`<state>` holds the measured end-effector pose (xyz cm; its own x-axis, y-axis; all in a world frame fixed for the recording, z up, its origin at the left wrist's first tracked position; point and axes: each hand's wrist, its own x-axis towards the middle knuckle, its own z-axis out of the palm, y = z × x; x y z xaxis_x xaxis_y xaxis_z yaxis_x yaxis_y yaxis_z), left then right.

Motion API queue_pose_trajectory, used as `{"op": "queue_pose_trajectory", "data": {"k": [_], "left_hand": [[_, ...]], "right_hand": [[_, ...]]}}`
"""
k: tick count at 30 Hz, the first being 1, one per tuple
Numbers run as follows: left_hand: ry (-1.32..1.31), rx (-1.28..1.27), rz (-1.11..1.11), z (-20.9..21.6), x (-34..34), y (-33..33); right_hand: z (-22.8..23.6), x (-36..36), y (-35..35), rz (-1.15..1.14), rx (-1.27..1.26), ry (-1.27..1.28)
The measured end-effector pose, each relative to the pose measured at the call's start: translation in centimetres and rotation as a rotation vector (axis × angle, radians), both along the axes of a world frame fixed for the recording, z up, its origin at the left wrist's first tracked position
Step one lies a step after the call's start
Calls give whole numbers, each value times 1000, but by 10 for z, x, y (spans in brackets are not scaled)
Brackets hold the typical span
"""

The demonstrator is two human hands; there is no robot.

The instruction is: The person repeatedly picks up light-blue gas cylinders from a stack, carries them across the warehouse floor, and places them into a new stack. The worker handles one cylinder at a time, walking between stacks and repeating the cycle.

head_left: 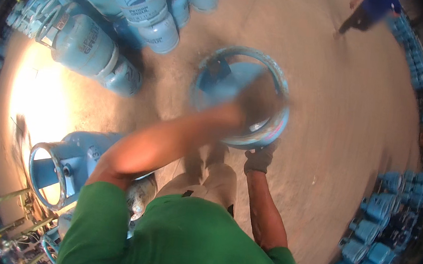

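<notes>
A blue gas cylinder (241, 75) with a worn ring-shaped collar is in front of me, seen from above. My left arm reaches across it, and my left hand (263, 102), dark and smeared by motion, is over the right part of the collar. Its fingers cannot be made out. My right hand (259, 160), in a dark glove, grips the near rim of the cylinder from below, its fingers curled up against the edge. The near side of the collar is partly hidden by my left forearm.
Stacked blue gas cylinders (140, 4) stand at the far left, with one tilted cylinder (83, 44) beside them. Another cylinder (81, 153) lies near my left elbow. Rows of cylinders (367, 230) line the right. A person (368, 14) is at the far right.
</notes>
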<state>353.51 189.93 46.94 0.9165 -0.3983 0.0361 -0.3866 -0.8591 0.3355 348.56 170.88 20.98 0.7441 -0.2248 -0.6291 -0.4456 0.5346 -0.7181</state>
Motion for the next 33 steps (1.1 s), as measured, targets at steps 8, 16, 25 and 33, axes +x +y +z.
{"op": "queue_pose_trajectory", "data": {"k": [8, 16, 25, 33], "left_hand": [[146, -85, -110, -6, 92, 109], [397, -584, 225, -13, 318, 173], [478, -551, 3, -34, 517, 237], [691, -450, -217, 6, 582, 276]], "right_hand": [[32, 229, 52, 522, -446, -588], [21, 339, 123, 372, -481, -444], [-44, 454, 200, 168, -220, -344], [-18, 564, 215, -28, -80, -180]]}}
